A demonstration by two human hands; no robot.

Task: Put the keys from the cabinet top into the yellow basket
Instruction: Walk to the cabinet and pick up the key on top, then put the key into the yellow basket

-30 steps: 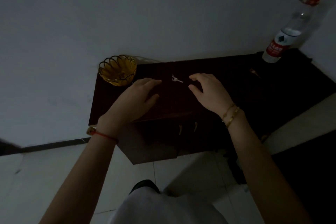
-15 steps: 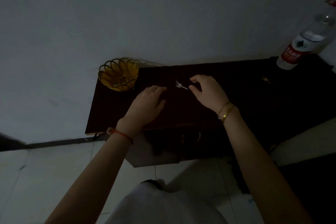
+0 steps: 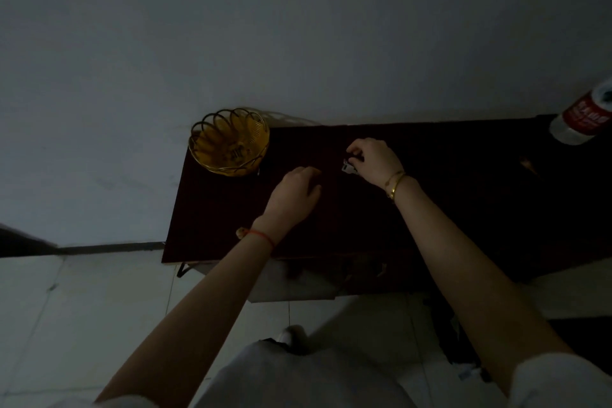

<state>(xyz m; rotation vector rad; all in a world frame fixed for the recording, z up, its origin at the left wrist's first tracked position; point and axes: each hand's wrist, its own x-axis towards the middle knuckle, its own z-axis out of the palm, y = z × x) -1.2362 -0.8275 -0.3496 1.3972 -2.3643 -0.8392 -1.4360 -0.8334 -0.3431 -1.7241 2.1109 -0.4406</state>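
Right hand (image 3: 374,161) pinches the keys (image 3: 349,169) over the dark cabinet (image 3: 447,209), seemingly just lifted in the dim light. Left hand (image 3: 293,197) hovers loosely curled, holding nothing, near the basket (image 3: 228,141) at the left corner.

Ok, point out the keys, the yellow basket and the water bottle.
keys (image 3: 349,169): head view, on the pale metal showing just below the right hand's fingertips.
yellow basket (image 3: 256,129): head view, on its right inner wall.
water bottle (image 3: 587,116): head view, on its red label.
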